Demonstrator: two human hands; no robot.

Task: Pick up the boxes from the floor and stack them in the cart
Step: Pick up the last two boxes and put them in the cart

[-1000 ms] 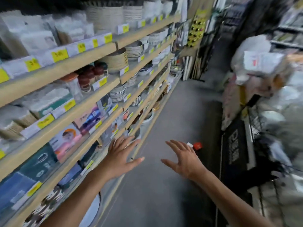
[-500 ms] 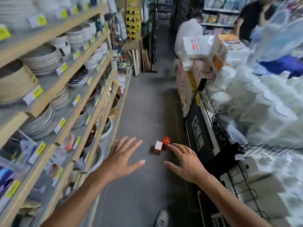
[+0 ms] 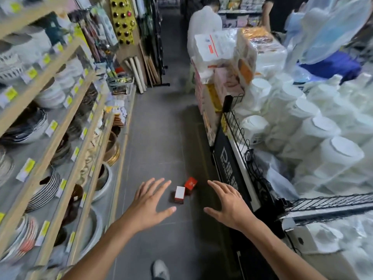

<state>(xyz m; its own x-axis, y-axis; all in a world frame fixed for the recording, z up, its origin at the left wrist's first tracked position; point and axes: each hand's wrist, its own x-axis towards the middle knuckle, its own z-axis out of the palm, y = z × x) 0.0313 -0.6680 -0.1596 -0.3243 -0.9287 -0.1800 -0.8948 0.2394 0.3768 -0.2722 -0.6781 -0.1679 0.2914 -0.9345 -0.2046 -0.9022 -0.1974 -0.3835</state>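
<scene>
Two small boxes lie side by side on the grey aisle floor: a red box with a white top (image 3: 179, 194) and a red box (image 3: 190, 184) just behind it to the right. My left hand (image 3: 148, 201) is stretched out with fingers spread, left of the boxes. My right hand (image 3: 227, 201) is spread the same way to their right. Both hands hold nothing and are above the floor, apart from the boxes. A black wire cart (image 3: 240, 126) stands along the right, heaped with white wrapped plate stacks.
Wooden shelves (image 3: 66, 122) with bowls and plates line the left side. Stacked packages (image 3: 220, 63) stand at the cart's far end. A person in white (image 3: 203, 23) is at the aisle's far end, another behind. My shoe (image 3: 160, 269) shows at the bottom.
The view has swung right from the shelves to the aisle and cart. The two boxes have come into view between my hands, which stay spread and empty.
</scene>
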